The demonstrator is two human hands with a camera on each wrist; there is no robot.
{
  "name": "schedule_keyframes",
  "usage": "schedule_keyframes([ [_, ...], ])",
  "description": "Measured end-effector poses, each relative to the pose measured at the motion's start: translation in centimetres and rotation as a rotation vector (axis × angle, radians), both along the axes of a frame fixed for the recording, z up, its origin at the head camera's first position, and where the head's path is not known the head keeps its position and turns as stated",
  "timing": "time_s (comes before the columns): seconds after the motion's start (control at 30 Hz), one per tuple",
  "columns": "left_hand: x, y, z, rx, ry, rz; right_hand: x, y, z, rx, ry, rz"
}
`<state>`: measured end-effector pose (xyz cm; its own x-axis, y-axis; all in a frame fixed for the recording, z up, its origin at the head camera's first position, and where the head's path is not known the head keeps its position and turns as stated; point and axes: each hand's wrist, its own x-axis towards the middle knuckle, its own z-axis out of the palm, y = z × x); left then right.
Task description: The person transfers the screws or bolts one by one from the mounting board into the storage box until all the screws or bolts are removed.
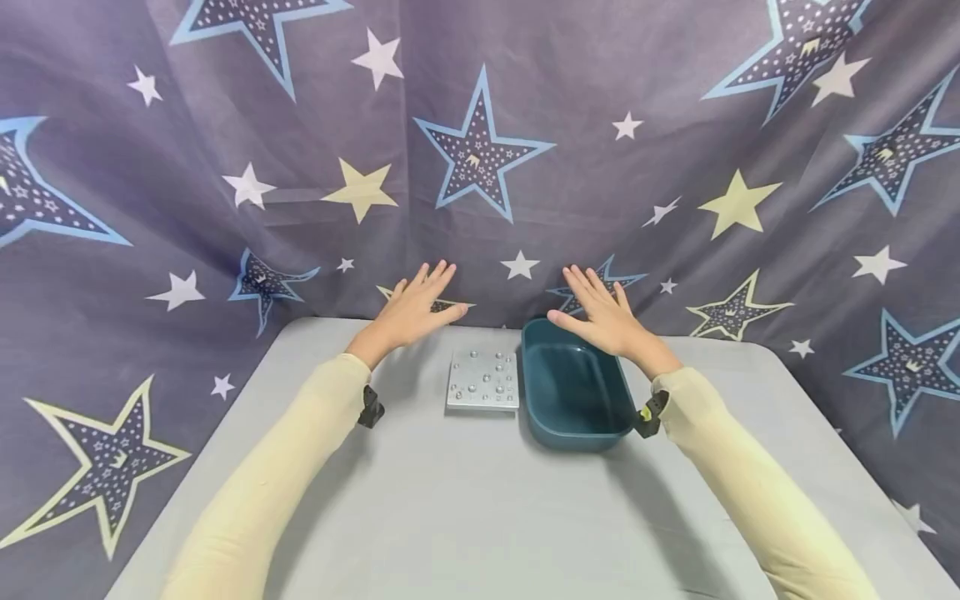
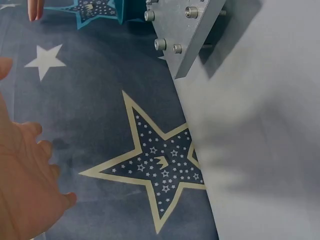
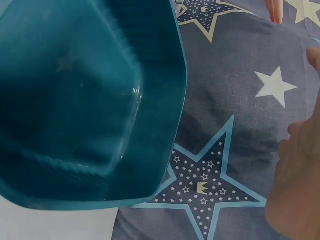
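Note:
Both hands are raised over the far part of the table with fingers spread and nothing in them. The left hand (image 1: pixel 411 312) is up to the left of a silver metal plate (image 1: pixel 480 380) studded with several screws. The left wrist view shows screw heads (image 2: pixel 160 44) on the plate's face and shanks sticking out behind it. A teal plastic bin (image 1: pixel 573 387) stands just right of the plate. Above the bin's far right side is the right hand (image 1: pixel 606 321), its thumb over the rim. In the right wrist view, the bin's inside (image 3: pixel 65 100) holds nothing.
The light grey table (image 1: pixel 450 517) ends at a dark curtain (image 1: pixel 525 108) printed with stars, which hangs along its back and sides. Each wrist carries a small black camera mount, the right one (image 1: pixel 649 414) close beside the bin's near right corner.

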<state>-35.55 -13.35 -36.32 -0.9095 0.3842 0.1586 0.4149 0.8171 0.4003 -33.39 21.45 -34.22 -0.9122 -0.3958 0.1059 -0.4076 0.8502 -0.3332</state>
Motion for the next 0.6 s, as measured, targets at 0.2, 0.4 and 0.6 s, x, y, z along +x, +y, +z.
schedule_keyframes([
  [0.2,0.53,-0.34,-0.02,0.007,-0.039,-0.003,0.16,-0.11,0.02,0.022,-0.011,0.004],
  [0.4,0.89,-0.24,0.34,-0.023,-0.047,-0.007,-0.02,0.02,0.21,0.031,-0.007,0.001],
  [0.6,0.93,-0.48,0.42,-0.049,-0.026,0.006,-0.05,0.00,0.03,0.022,-0.015,0.004],
])
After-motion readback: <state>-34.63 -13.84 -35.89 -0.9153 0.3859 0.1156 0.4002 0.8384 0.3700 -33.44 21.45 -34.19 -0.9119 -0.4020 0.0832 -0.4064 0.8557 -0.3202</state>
